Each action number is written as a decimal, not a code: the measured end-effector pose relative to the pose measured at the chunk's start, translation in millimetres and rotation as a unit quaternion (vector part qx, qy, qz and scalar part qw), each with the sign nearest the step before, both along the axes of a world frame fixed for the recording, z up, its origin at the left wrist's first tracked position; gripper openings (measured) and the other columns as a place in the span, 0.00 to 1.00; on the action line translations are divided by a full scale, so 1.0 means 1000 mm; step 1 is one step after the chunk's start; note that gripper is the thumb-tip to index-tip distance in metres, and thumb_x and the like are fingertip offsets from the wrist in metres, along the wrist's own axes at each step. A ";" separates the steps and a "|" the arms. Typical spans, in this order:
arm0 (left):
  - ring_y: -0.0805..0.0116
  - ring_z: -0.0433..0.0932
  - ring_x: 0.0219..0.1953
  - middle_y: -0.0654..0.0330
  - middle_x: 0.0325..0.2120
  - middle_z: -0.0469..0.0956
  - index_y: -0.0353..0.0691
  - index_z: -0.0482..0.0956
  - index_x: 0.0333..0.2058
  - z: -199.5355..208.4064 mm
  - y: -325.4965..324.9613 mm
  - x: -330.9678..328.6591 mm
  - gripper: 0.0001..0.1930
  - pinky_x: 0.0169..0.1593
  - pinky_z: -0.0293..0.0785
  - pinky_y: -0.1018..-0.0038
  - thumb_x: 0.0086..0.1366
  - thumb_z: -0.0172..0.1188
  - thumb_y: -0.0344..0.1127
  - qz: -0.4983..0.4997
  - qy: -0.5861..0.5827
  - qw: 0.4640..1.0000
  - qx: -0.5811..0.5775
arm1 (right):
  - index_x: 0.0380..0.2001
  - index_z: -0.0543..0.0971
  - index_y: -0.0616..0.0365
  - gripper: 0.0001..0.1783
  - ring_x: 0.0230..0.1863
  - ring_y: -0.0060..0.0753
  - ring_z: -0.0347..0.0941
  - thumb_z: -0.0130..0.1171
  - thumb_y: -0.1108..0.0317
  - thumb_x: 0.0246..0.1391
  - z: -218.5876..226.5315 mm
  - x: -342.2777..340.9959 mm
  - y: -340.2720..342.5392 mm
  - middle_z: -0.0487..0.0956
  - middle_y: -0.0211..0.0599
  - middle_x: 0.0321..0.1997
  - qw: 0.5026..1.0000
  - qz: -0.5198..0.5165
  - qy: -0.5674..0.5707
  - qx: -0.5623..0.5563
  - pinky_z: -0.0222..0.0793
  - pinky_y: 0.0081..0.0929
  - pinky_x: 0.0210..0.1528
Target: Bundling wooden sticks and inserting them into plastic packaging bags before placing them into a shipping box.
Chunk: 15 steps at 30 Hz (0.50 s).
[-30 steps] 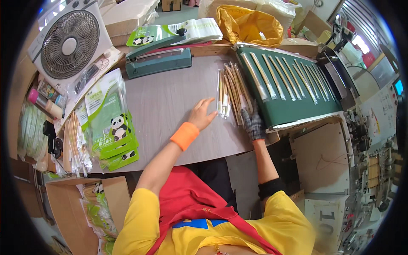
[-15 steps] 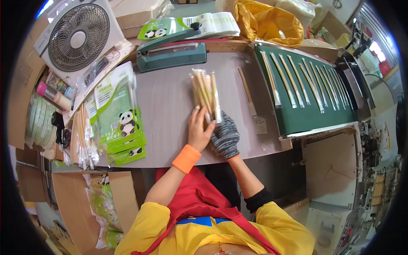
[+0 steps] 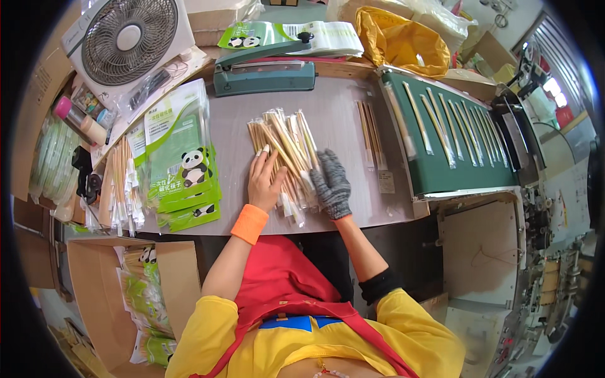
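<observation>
One red apron (image 3: 287, 268) over a yellow shirt (image 3: 211, 315) fills the nearest edge. To its left, below table height, an open cardboard box (image 3: 179, 271) holds green packets (image 3: 145, 293) printed with a panda.

Just beyond, at the near part of a grey tabletop (image 3: 236, 120), both hands flank a loose bundle of slim wooden sticks in clear wrappers (image 3: 290, 151). The bare left hand (image 3: 263, 181), below an orange wristband (image 3: 250, 224), lies along the bundle's left side, fingers slightly spread. The right hand (image 3: 331, 184), in a grey knit glove, touches the right side, its fingers extended. Neither hand is closed around the sticks, which fan out untidily between them.

Left of the bundle lie more wrapped sticks (image 3: 123, 186) and overlapping panda pouches (image 3: 176, 179). To the right, a few wrapped sticks (image 3: 372, 135) lie near a sloping green surface (image 3: 435, 179) bearing a spaced row of sticks (image 3: 457, 129).

Farthest back are a white fan (image 3: 129, 38), a teal long-armed device (image 3: 265, 79) and an open orange-yellow bag (image 3: 403, 38).
</observation>
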<state>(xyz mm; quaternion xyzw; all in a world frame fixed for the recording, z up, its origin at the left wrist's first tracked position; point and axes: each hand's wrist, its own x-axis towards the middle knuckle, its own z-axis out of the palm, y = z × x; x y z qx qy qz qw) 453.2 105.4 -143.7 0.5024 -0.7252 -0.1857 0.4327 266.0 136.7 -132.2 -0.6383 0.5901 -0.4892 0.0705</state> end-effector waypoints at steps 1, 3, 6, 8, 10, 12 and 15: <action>0.46 0.60 0.60 0.41 0.56 0.65 0.39 0.68 0.57 -0.002 -0.001 0.000 0.28 0.63 0.54 0.61 0.65 0.50 0.52 -0.002 0.002 1.000 0.000 | 0.48 0.77 0.54 0.21 0.57 0.48 0.67 0.59 0.57 0.51 -0.002 0.002 -0.004 0.72 0.49 0.55 0.998 0.023 0.058 0.008 0.62 0.38 0.58; 0.47 0.62 0.59 0.42 0.56 0.65 0.39 0.70 0.56 -0.002 -0.003 -0.001 0.27 0.62 0.55 0.61 0.65 0.52 0.50 -0.009 0.007 1.000 -0.020 | 0.48 0.77 0.52 0.22 0.56 0.48 0.68 0.59 0.56 0.50 0.004 0.009 -0.003 0.73 0.48 0.55 0.993 0.052 0.098 0.027 0.63 0.39 0.57; 0.47 0.63 0.59 0.42 0.55 0.67 0.38 0.71 0.55 -0.004 -0.004 0.004 0.26 0.62 0.57 0.61 0.64 0.54 0.48 -0.001 0.009 0.999 -0.042 | 0.45 0.79 0.51 0.19 0.52 0.47 0.71 0.59 0.59 0.50 0.001 0.019 0.000 0.75 0.45 0.51 0.992 0.031 0.122 0.012 0.66 0.40 0.55; 0.47 0.63 0.58 0.43 0.54 0.67 0.38 0.71 0.55 -0.005 -0.003 0.004 0.25 0.61 0.57 0.61 0.63 0.54 0.47 0.002 0.010 0.999 -0.041 | 0.45 0.79 0.51 0.18 0.52 0.47 0.71 0.59 0.60 0.50 0.000 0.017 0.003 0.75 0.45 0.51 0.994 0.036 0.103 0.016 0.66 0.40 0.54; 0.47 0.64 0.58 0.43 0.53 0.68 0.38 0.71 0.54 -0.003 -0.002 0.003 0.25 0.61 0.58 0.61 0.63 0.55 0.47 0.004 0.012 0.999 -0.039 | 0.44 0.79 0.52 0.18 0.52 0.46 0.71 0.60 0.60 0.50 -0.002 0.014 0.006 0.75 0.45 0.52 0.995 0.039 0.085 0.021 0.67 0.39 0.54; 0.47 0.64 0.57 0.43 0.53 0.69 0.38 0.72 0.53 -0.004 -0.001 0.003 0.24 0.61 0.58 0.61 0.63 0.55 0.46 0.010 0.018 0.999 -0.027 | 0.46 0.77 0.54 0.19 0.51 0.46 0.71 0.60 0.61 0.50 -0.001 0.014 0.009 0.75 0.45 0.51 0.994 0.038 0.098 0.011 0.67 0.39 0.53; 0.48 0.65 0.56 0.44 0.52 0.69 0.38 0.73 0.53 -0.004 -0.002 0.005 0.24 0.60 0.60 0.60 0.62 0.56 0.47 0.016 0.023 0.999 -0.022 | 0.46 0.77 0.56 0.19 0.52 0.43 0.72 0.60 0.65 0.50 -0.002 0.019 0.012 0.76 0.43 0.50 0.996 -0.026 0.089 -0.003 0.67 0.36 0.54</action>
